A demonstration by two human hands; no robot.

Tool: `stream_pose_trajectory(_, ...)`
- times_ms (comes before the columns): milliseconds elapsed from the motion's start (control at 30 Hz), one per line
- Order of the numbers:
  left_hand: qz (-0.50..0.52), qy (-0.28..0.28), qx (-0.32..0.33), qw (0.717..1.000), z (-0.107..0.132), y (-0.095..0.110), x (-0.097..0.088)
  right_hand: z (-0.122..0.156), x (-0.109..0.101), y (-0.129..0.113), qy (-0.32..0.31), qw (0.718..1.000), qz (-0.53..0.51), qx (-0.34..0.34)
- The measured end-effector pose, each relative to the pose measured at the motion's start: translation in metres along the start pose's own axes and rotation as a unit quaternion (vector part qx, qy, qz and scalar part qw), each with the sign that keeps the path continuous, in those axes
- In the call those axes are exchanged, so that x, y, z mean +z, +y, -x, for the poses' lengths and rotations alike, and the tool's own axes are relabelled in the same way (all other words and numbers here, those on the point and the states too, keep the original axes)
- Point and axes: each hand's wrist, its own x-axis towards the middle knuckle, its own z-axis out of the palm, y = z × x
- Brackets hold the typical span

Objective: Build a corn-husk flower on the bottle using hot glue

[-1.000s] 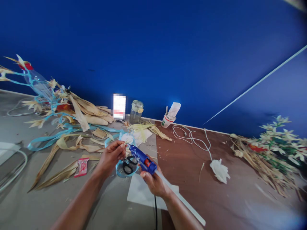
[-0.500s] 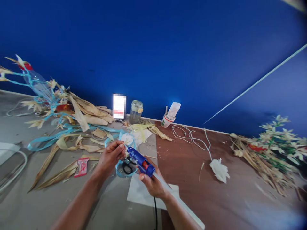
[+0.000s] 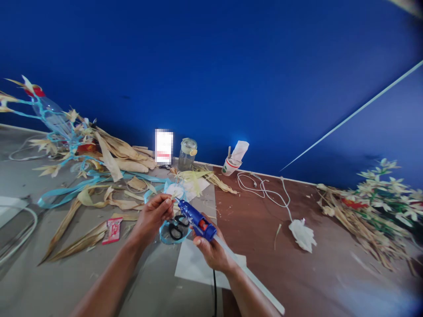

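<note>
My right hand [image 3: 211, 248] is wrapped round a blue hot glue gun [image 3: 197, 220]. A long clear glue stick [image 3: 253, 279] runs out of its rear, and a black cord hangs below. The gun's nozzle points up and left, close to the fingertips of my left hand [image 3: 158, 209]. Those fingers are pinched together on something thin and pale, too small to make out. Black-handled scissors [image 3: 176, 230] lie under and between the hands, on light blue ribbon. A white paper sheet [image 3: 190, 266] lies beneath my right hand.
Dried corn husks [image 3: 122, 152] and blue ribbon [image 3: 62, 198] spread over the left side. A glass jar [image 3: 187, 155] and a paper cup [image 3: 230, 167] stand by the blue wall. A white cable [image 3: 264, 189], crumpled tissue [image 3: 302, 235] and white flowers [image 3: 383, 189] lie to the right.
The glue gun and my right hand have shifted slightly right, so the nozzle sits a little farther from my left fingertips. My left hand has stayed in nearly the same place.
</note>
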Motion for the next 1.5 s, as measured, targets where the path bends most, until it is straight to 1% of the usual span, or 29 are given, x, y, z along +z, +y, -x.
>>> stream_pose_trajectory(133,0.003,0.010,0.001,1.000,0.001,0.002,0.002,-0.001,0.001,-0.002,-0.017,1.000,-0.004,0.013)
stream_pose_trajectory(233,0.006,0.025,-0.007,1.000,0.002,0.003,0.003,-0.002,0.001,-0.002,-0.025,1.000,-0.001,-0.011)
stream_pose_trajectory(300,0.010,0.033,-0.009,0.999,0.002,0.004,0.003,-0.002,0.000,-0.001,-0.021,0.999,0.008,-0.031)
stream_pose_trajectory(400,0.021,0.043,-0.019,0.999,0.001,0.003,0.001,0.000,-0.004,0.001,0.002,0.999,0.029,-0.035)
stream_pose_trajectory(567,0.044,0.057,-0.046,0.996,-0.003,0.002,-0.003,0.006,-0.012,0.010,0.030,0.993,0.116,-0.021)
stream_pose_trajectory(700,0.059,0.038,-0.038,0.997,-0.005,0.001,-0.006,0.015,-0.017,0.019,0.024,0.984,0.176,-0.027)
stream_pose_trajectory(800,0.063,0.034,-0.033,0.997,-0.006,0.001,-0.006,0.023,-0.020,0.022,0.023,0.976,0.214,-0.024)
stream_pose_trajectory(900,0.060,0.040,-0.036,0.997,-0.005,0.002,-0.006,0.031,-0.022,0.026,0.025,0.967,0.254,0.014)
stream_pose_trajectory(967,0.057,0.044,-0.037,0.997,-0.005,0.003,-0.005,0.036,-0.021,0.029,0.014,0.956,0.289,0.049)
stream_pose_trajectory(1100,0.048,0.043,-0.026,0.998,-0.003,0.004,-0.003,0.045,-0.016,0.036,-0.010,0.922,0.367,0.123)
stream_pose_trajectory(1167,0.042,0.039,-0.015,0.998,-0.003,0.004,-0.003,0.048,-0.014,0.038,-0.020,0.910,0.386,0.148)
stream_pose_trajectory(1233,0.036,0.034,-0.006,0.999,-0.002,0.004,-0.002,0.050,-0.016,0.039,-0.038,0.910,0.380,0.160)
stream_pose_trajectory(1267,0.031,0.030,-0.002,0.999,-0.002,0.004,-0.002,0.049,-0.018,0.038,-0.043,0.915,0.368,0.162)
stream_pose_trajectory(1333,0.019,0.020,0.007,1.000,-0.001,0.004,-0.001,0.042,-0.023,0.033,-0.036,0.932,0.324,0.159)
stream_pose_trajectory(1433,-0.010,0.014,0.020,1.000,0.001,0.003,0.002,0.017,-0.023,0.019,0.017,0.969,0.212,0.127)
stream_pose_trajectory(1500,-0.031,0.015,0.024,0.999,0.001,0.001,0.002,-0.008,-0.015,0.008,0.049,0.985,0.107,0.126)
